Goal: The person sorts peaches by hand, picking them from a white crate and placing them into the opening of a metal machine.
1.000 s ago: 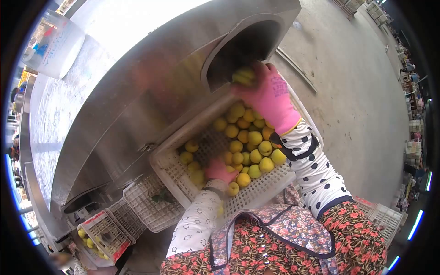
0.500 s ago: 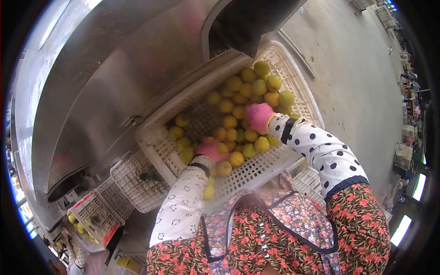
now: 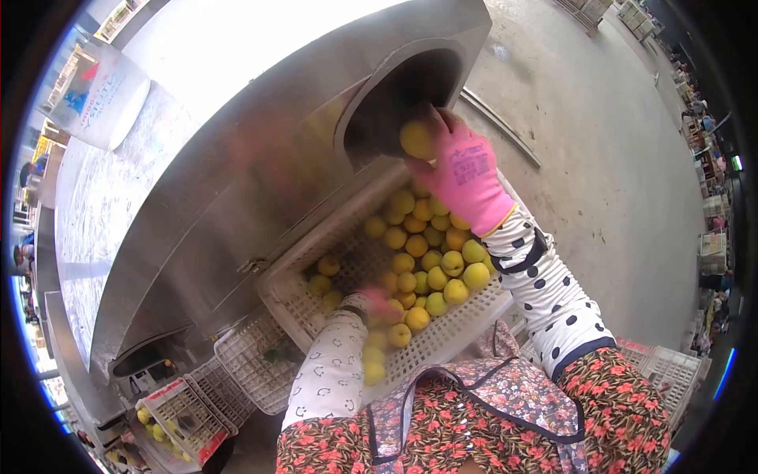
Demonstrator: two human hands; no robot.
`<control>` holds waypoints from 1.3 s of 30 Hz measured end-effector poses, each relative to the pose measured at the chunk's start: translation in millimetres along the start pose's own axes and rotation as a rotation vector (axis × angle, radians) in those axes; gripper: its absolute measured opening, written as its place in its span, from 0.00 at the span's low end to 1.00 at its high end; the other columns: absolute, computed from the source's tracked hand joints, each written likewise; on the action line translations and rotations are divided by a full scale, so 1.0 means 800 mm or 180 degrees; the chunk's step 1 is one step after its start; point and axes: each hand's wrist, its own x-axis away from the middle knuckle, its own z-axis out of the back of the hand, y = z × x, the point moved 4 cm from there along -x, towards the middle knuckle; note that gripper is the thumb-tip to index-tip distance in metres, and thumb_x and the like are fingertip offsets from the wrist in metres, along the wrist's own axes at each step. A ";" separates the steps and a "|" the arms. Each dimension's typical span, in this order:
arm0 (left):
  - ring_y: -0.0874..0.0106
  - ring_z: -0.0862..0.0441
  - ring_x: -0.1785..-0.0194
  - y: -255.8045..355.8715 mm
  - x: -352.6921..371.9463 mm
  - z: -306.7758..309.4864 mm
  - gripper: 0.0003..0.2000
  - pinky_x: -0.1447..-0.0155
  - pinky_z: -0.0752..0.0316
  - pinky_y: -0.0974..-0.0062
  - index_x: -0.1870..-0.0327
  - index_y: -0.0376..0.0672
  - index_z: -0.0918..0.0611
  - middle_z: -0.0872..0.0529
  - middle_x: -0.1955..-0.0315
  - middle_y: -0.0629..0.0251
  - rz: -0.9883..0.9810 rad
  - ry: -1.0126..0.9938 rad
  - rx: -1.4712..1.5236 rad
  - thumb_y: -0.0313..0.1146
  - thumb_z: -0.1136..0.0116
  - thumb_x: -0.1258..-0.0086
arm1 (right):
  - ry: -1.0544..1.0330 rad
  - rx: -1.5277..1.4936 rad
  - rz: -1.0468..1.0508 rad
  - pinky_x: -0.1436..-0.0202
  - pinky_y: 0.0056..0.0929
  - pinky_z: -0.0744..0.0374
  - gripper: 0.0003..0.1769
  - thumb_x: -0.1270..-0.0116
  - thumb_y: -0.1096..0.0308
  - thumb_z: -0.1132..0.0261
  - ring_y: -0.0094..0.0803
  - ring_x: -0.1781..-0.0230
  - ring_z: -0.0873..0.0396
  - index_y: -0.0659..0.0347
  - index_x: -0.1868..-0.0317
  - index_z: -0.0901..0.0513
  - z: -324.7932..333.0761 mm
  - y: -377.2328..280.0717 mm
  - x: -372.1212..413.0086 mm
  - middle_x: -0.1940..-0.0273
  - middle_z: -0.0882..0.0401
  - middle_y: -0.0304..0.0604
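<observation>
Steel machine point(image 3: 237, 174), chute mouth point(image 3: 399, 95) dark inside; white crate point(image 3: 308, 316) of yellow fruit point(image 3: 430, 261) beneath; right hand point(image 3: 466, 178), grip closed round a single fruit point(image 3: 416, 140) at the chute mouth; left hand point(image 3: 380, 304), half buried among fruit, grip not discernible.

Left hand point(image 3: 380, 305) blurred, half-hidden among fruit point(image 3: 431, 260)

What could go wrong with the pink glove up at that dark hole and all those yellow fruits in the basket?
1. The right hand reaches to the steel machine's opening at a yellow fruit; more fruit tumbling out might knock or pinch it.
2. The piled fruit sits close to the near rim of the white crate beside the left hand; a nudge might roll some over the rim, perhaps bruising them.
</observation>
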 end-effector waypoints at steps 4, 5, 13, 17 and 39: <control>0.56 0.35 0.23 -0.012 -0.002 0.002 0.54 0.21 0.38 0.59 0.22 0.44 0.33 0.34 0.25 0.48 -0.0298 0.0436 0.0442 0.67 0.29 0.48 | -0.0370 0.0077 -0.0117 0.48 0.48 0.17 0.44 0.34 0.52 0.32 0.54 0.48 0.16 0.58 0.23 0.40 -0.030 -0.021 0.001 0.42 0.24 0.62; 0.57 0.34 0.23 -0.022 -0.008 0.001 0.53 0.22 0.38 0.59 0.23 0.41 0.33 0.32 0.26 0.48 -0.0433 0.0575 0.0847 0.66 0.30 0.46 | -0.0478 0.0067 -0.0284 0.48 0.46 0.17 0.44 0.34 0.52 0.32 0.55 0.47 0.16 0.58 0.23 0.39 -0.040 -0.007 0.002 0.39 0.26 0.64; 0.66 0.14 0.59 0.014 0.135 0.028 0.42 0.58 0.20 0.68 0.32 0.45 0.26 0.21 0.37 0.52 -0.2814 0.1686 0.4294 0.71 0.42 0.36 | 0.0203 -0.1319 -0.0621 0.43 0.41 0.19 0.30 0.39 0.54 0.25 0.50 0.42 0.20 0.60 0.40 0.18 -0.059 -0.008 -0.067 0.45 0.20 0.55; 0.62 0.17 0.62 0.065 0.194 0.061 0.44 0.65 0.26 0.69 0.28 0.55 0.29 0.25 0.34 0.49 -0.3963 -0.0027 0.5865 0.78 0.50 0.36 | -0.0634 -0.3106 -0.0639 0.37 0.38 0.22 0.43 0.44 0.57 0.21 0.42 0.38 0.22 0.59 0.29 0.26 -0.021 -0.008 0.021 0.37 0.23 0.51; 0.68 0.19 0.64 0.127 0.208 0.102 0.42 0.68 0.30 0.74 0.37 0.46 0.23 0.15 0.52 0.63 -0.4207 -0.0422 0.5275 0.76 0.49 0.36 | -0.0471 -0.3063 -0.0621 0.42 0.41 0.21 0.46 0.51 0.58 0.17 0.48 0.46 0.20 0.63 0.33 0.25 0.014 -0.028 0.080 0.45 0.21 0.53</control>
